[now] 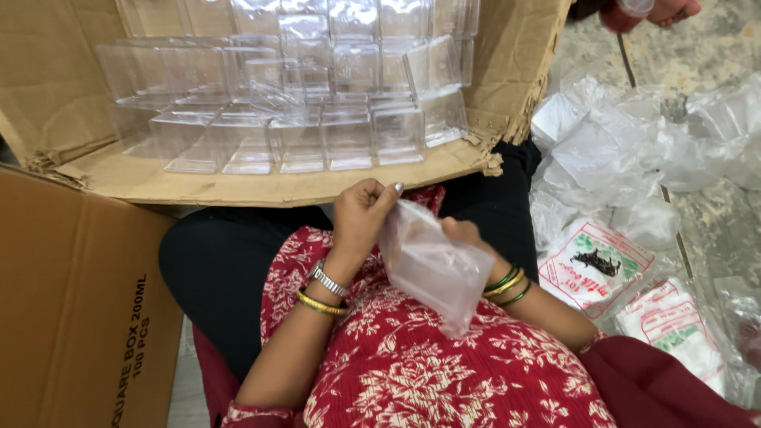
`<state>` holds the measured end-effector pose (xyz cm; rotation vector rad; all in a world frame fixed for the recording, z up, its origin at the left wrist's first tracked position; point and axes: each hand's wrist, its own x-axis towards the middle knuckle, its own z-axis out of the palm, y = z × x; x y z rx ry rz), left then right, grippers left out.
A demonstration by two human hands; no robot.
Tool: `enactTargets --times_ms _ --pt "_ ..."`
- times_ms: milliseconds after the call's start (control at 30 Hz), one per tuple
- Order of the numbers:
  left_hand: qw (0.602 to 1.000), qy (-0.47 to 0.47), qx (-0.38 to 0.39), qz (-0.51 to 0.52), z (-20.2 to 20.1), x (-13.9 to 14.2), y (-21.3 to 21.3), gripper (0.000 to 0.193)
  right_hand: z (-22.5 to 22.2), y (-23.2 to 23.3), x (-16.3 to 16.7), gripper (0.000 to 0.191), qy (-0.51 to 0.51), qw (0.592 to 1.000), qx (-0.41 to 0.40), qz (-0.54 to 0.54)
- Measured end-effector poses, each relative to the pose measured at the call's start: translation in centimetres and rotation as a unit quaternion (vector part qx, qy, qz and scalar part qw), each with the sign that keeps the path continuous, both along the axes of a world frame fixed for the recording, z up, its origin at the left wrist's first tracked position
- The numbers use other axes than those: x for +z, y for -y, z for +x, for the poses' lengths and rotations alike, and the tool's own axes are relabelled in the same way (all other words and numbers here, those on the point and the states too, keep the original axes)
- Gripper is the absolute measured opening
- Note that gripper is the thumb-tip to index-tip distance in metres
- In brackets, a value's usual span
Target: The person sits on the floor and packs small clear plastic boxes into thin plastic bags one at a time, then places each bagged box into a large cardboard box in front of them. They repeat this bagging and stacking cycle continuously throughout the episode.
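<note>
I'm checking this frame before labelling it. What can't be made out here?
- Right hand, head view: mostly hidden behind the clear plastic bag that both hands hold, so its grip is unclear.
- Bag's contents: film too cloudy to tell.
- Another person's hand: cut off by the top edge.
- Clear plastic boxes in the open carton: the rear rows blur together and run off the top, so no count.
- Left hand: fingertips pinch the bag's top edge.

Right hand mostly hidden behind clear plastic bag; another person's hand, far above bag, cut off by top edge.
</note>
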<state>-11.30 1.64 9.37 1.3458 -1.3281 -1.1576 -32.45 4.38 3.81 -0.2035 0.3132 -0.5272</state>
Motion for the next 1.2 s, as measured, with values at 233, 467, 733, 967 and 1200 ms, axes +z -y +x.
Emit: enactTargets --times_ms 233,467,733,967,1200 --pt "0.973 0.122 0.086 -0.178 2.7 -0.1 1.2 0.015 -9.1 0.5 1.8 0.045 -0.233 0.896 -0.331 -0.180" --pt "0.875 0.379 0.132 -0.269 5.3 -2.1 1.7 0.023 -22.8 0.3 -5.9 0.039 -0.517 0.492 -0.676 -0.181" --pt "0.857 0.461 0.053 -0.225 6.1 -3.9 0.0 0.023 -21.6 -2.0 -12.4 0.099 -0.839 0.244 -0.479 -0.076" --pt "0.836 0.497 0.059 -0.225 6.8 -3.4 -0.9 0.022 -20.0 1.0 -11.0 0.111 -0.818 0.252 -0.503 -0.121" --pt "0.837 0.497 0.058 -0.220 7.1 -3.4 -1.1 0.022 -22.1 6.2 -9.0 0.110 -0.799 0.258 -0.514 -0.174"
